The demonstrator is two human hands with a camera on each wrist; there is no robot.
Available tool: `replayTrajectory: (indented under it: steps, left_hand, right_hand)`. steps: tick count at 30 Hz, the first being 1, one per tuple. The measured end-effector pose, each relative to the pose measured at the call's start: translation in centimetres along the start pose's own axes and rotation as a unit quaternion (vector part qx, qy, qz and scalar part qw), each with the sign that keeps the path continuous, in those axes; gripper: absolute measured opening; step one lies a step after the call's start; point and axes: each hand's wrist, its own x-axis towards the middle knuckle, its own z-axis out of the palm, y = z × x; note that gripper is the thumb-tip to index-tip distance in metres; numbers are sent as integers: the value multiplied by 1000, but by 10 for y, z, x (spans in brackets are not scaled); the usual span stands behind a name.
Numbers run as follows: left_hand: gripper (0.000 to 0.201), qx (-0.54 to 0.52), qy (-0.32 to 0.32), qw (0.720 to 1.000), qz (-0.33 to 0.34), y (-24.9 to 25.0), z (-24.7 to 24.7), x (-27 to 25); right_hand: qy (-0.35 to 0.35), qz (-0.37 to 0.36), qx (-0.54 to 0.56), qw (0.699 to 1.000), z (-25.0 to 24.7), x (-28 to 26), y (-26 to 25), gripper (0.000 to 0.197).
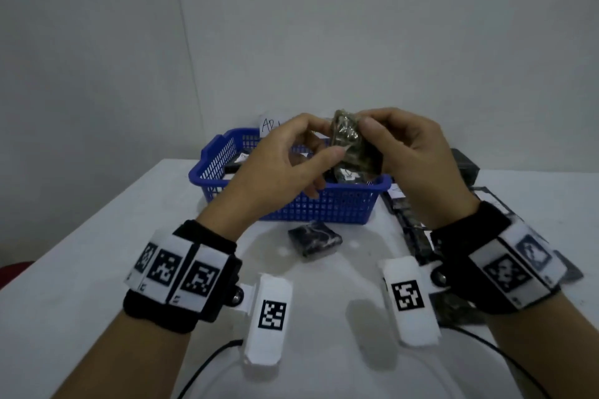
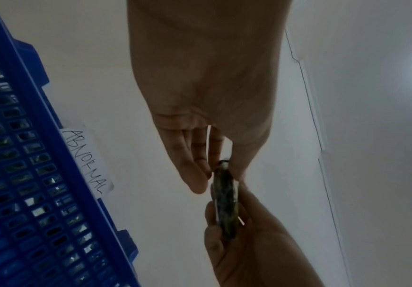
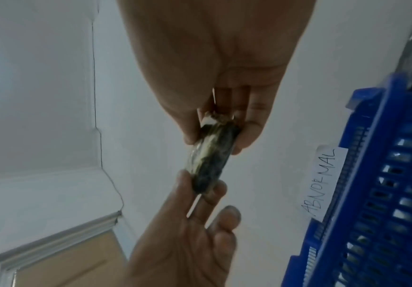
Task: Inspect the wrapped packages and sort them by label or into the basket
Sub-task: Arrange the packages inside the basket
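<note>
Package (image 1: 351, 142) sits pinched between left hand (image 1: 282, 159) and right hand (image 1: 411, 152), raised above the blue basket (image 1: 324, 207). Another package (image 1: 315, 239) lies on the desk (image 1: 97, 236).

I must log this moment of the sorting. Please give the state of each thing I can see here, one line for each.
wrapped package: lifted above the basket, held by both hands.
left hand: pinches the package.
right hand: pinches the package.
blue basket: upright on the table, packages inside.
paper label: fixed on the basket, reads ABNORMAL.
dark package: lies on the table before the basket.
</note>
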Motion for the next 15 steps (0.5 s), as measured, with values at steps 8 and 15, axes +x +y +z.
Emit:
replayTrajectory:
  steps: [8,15]
  left_hand:
    - [16,-27,30,999,7,-2,-3,2]
    - [11,-37,28,997,57,1,2,1]
  right_hand:
    - [-47,42,-20,998,-13,-5,-16,29]
    - [-80,13,-43,996,-16,-7,-24,27]
